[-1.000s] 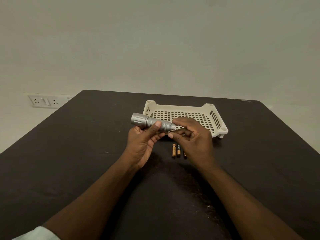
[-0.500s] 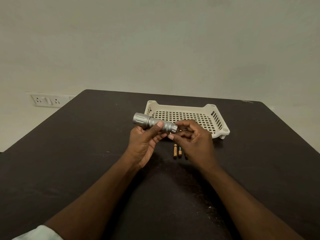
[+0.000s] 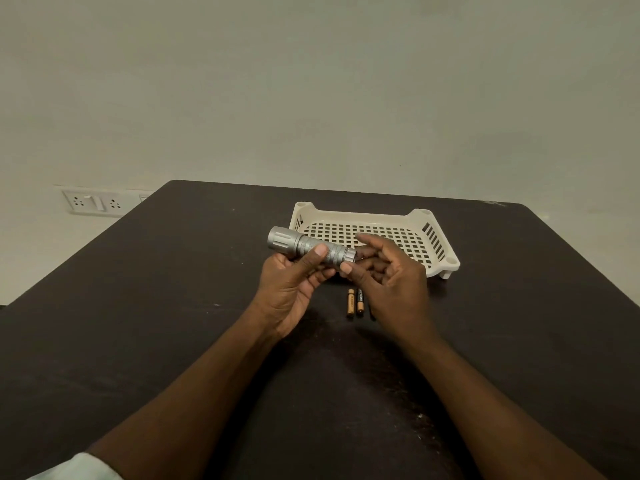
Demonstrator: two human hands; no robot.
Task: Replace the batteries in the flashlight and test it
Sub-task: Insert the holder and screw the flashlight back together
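Observation:
My left hand [image 3: 294,285] holds a silver flashlight [image 3: 301,245] above the dark table, its head pointing left and its tail end to the right. My right hand [image 3: 388,271] is at the tail end with fingers spread; its thumb and fingertips touch the tail cap. On the table below the hands lie small copper-and-black batteries [image 3: 355,302] side by side; a third one is mostly hidden under my right hand.
A cream slotted plastic tray [image 3: 446,263] stands on the dark table [image 3: 138,323] just behind the hands. A wall socket plate [image 3: 91,201] is on the wall at the left. The table's far edge lies behind the tray.
My right hand's fingers have spread apart from a tighter pinch at the tail cap. The flashlight stays in my left hand at about the same spot.

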